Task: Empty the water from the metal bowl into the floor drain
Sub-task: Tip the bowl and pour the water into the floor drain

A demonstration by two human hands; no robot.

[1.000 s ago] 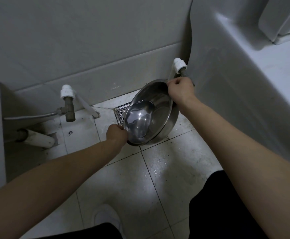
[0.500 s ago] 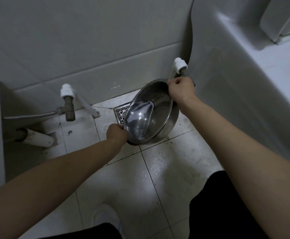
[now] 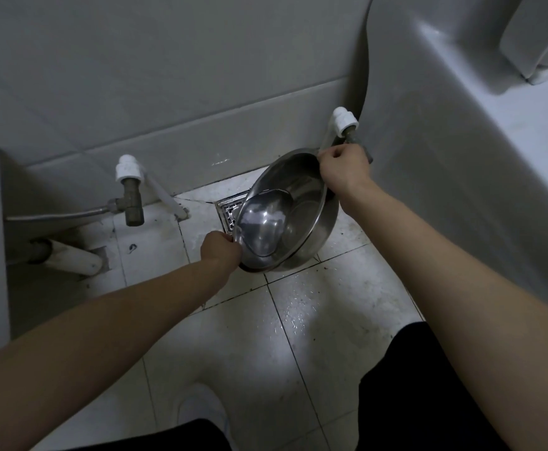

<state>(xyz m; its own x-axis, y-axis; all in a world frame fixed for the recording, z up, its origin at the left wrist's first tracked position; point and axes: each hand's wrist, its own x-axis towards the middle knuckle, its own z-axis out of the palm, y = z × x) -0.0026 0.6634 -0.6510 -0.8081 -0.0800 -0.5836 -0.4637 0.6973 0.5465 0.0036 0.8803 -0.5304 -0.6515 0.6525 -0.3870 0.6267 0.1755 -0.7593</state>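
Observation:
A shiny metal bowl [image 3: 302, 219] is tilted toward the left, low over the tiled floor. Water pools against its lower left wall. My left hand [image 3: 219, 250] grips the bowl's lower rim. My right hand [image 3: 342, 170] grips the upper rim, near the wall. The square metal floor drain [image 3: 228, 209] lies just under the bowl's left edge; the bowl hides most of it.
A brass valve with a white cap [image 3: 131, 193] and a braided hose stand left of the drain. A second white-capped valve [image 3: 344, 120] sits behind my right hand. A white basin body [image 3: 445, 141] fills the right side. White floor tiles [image 3: 331, 320] look wet.
The bowl has tilted a little further left, and the water has spread up along its lower left wall toward the rim. Both hands keep their grip in nearly the same place.

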